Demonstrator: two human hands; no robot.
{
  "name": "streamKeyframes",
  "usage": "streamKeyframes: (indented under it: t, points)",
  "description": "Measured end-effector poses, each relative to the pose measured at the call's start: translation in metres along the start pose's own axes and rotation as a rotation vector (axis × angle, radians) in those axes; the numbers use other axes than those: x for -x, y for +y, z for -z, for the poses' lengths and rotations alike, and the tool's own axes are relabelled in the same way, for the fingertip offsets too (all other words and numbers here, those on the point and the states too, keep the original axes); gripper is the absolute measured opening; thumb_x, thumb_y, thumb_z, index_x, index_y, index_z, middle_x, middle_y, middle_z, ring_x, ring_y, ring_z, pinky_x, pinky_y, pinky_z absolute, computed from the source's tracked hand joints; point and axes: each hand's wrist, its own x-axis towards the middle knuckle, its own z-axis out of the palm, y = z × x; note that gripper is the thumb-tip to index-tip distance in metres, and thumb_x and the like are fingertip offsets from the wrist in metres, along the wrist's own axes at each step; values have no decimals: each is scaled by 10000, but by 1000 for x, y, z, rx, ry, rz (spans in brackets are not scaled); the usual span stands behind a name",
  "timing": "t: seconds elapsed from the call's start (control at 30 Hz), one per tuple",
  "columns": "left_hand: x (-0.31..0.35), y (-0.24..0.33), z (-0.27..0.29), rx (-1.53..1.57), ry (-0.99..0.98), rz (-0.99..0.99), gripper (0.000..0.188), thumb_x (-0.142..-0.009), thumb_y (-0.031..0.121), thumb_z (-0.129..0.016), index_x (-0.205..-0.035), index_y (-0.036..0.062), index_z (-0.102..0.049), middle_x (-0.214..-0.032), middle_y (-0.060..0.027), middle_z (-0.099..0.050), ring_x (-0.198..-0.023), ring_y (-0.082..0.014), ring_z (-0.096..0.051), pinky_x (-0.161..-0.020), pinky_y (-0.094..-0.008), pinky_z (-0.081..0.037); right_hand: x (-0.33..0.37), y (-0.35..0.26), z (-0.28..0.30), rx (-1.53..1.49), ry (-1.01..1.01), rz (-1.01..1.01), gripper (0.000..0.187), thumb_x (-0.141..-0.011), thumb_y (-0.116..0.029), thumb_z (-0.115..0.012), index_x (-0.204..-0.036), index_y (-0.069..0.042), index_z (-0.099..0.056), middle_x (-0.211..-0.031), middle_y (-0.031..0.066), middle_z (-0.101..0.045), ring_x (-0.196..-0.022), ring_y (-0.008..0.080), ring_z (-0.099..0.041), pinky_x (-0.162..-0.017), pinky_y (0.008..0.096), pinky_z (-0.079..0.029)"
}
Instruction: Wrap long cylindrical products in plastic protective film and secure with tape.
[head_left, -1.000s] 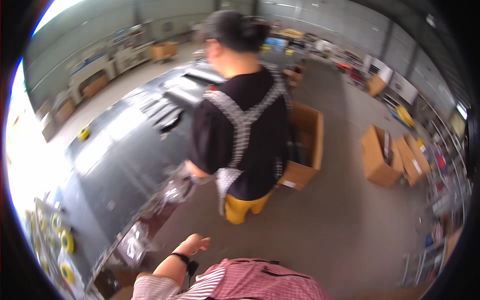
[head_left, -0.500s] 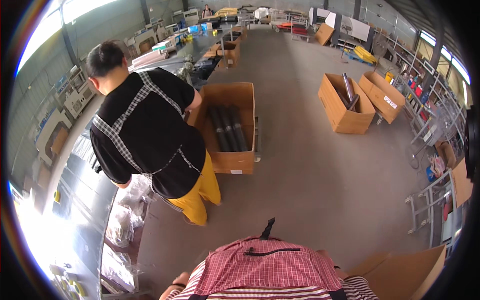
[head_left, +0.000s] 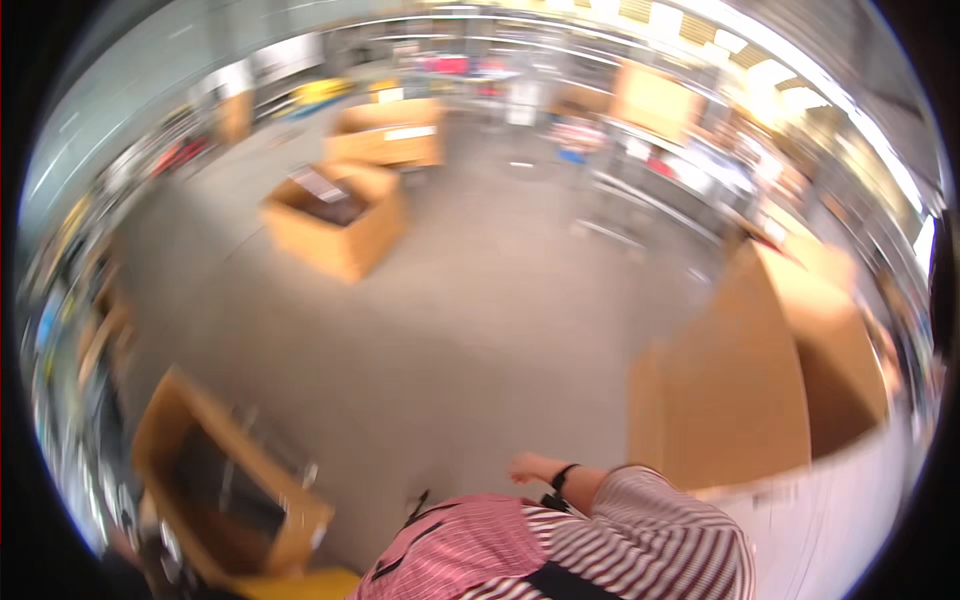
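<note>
My right hand [head_left: 532,467] hangs low in front of my body, below a striped sleeve and a black wristband [head_left: 563,477]. Motion blur smears its fingers, so their pose is unclear, and I make out no object at it. The pink checked apron [head_left: 460,545] on my body is nearest to it. My left hand is out of the picture. To the right of my arm stands a large open cardboard box [head_left: 720,390], apart from the hand.
At lower left, an open carton [head_left: 230,470] holds dark rolls; a co-worker's yellow trousers [head_left: 295,583] show beside it. Two more cartons, one a box with dark tubes [head_left: 340,225], stand on the floor farther off. A metal rack [head_left: 620,205] stands at the back right.
My view has swung to the right and is blurred. The floor cartons have shifted left in the picture, the co-worker is mostly out at lower left, and my right forearm has come into view.
</note>
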Motion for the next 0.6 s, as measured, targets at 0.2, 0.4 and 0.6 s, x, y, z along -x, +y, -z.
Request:
streamKeyframes:
  t: [0.2,0.4,0.6]
  points:
    - [-189,28,146,-157,-173,-273,237,-926,255,-552,-1011,106,-715,-1008,-121,-725,-928,-298,-699,-762,-397,-564,33,-12,23,-581,296,-219,199,-915,-211,-539,-1041,-88,-632,-802,43,-664,-652,159,-645,-556,336,-538]
    - [-282,31,218,-99,-260,-263,231,-923,243,-555,-1012,104,-717,-1004,-117,-727,-918,-287,-700,-761,-386,-560,57,57,-8,-332,471,-553,229,-823,-156,-560,-648,-133,-706,-603,35,-666,-612,173,-679,-531,373,-507]
    - [-389,-10,295,-21,-267,-132,227,-919,232,-557,-1013,102,-719,-1000,-113,-729,-909,-276,-701,-759,-375,-556,39,-10,7,124,344,-602,262,-768,-225,-623,-959,-116,-765,-1033,172,-707,-997,331,-674,-823,473,-518]
